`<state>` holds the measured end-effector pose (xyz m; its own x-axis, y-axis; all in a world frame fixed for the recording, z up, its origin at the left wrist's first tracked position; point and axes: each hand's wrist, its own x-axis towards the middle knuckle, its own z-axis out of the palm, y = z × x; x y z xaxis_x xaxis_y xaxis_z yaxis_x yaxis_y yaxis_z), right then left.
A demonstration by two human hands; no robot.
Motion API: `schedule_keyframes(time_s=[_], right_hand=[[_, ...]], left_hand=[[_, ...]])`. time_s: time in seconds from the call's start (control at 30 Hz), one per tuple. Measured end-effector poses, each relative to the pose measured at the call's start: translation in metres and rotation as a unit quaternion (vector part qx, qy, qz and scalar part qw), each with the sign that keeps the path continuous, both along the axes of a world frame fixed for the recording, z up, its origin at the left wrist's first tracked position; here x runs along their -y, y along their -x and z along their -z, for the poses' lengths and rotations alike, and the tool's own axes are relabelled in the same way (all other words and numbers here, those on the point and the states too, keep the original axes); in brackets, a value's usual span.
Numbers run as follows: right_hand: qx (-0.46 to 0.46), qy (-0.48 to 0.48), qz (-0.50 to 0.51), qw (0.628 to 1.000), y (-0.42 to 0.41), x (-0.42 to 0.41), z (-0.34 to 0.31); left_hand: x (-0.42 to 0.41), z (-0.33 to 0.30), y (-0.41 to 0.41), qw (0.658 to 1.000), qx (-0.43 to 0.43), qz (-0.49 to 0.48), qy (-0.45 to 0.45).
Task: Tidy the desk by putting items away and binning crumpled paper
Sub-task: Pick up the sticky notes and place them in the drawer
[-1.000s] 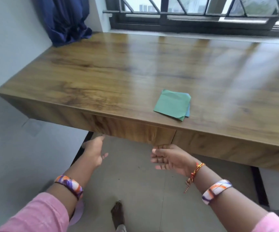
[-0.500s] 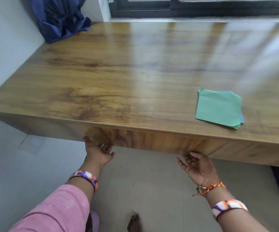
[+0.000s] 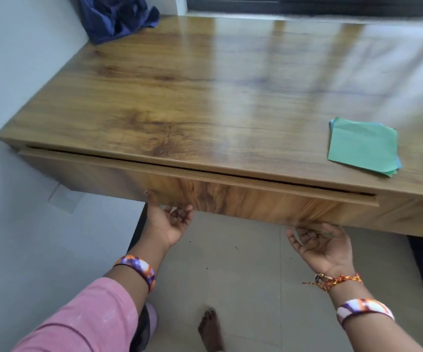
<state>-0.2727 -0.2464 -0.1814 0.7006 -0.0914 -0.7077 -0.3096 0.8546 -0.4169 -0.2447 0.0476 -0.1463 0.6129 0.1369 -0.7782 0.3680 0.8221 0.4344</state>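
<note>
With both palms up, the left hand (image 3: 168,222) and right hand (image 3: 322,243) hook curled fingers under the barely-open drawer front (image 3: 205,196); pull evenly, then stow the green paper stack (image 3: 362,146) at three o'clock.

One head-worn camera is looking forward and steeply down from just in front of the desk (image 3: 205,97), close above its near edge. It is facing the far wall, taking in the desk's top from the left corner rightward, the drawer front (image 3: 205,196) beneath, and the floor (image 3: 243,275) directly below the wearer. No second view is sharing the scene.
</note>
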Motion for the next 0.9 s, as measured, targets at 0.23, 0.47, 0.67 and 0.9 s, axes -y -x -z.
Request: schedule_keyframes(time_s=[0.23, 0.47, 0.67, 0.9], right_hand=[[-0.083, 0.148, -0.198, 0.965, 0.058, 0.010, -0.024], [0.074, 0.657, -0.359, 0.658, 0.104, 0.023, -0.114], [0.163, 0.770, -0.418, 0.454, 0.094, 0.002, -0.139], [0.140, 0.765, -0.470, 0.418, 0.109, 0.000, -0.152]], left_hand=[[0.043, -0.016, 0.073, 0.798, -0.046, 0.155, -0.581], [0.090, -0.057, 0.127, 0.616, 0.052, 0.260, -0.742], [0.106, -0.095, 0.109, 0.379, 0.177, 0.447, -0.790], [0.109, -0.119, 0.118, 0.361, 0.124, 0.525, -0.761]])
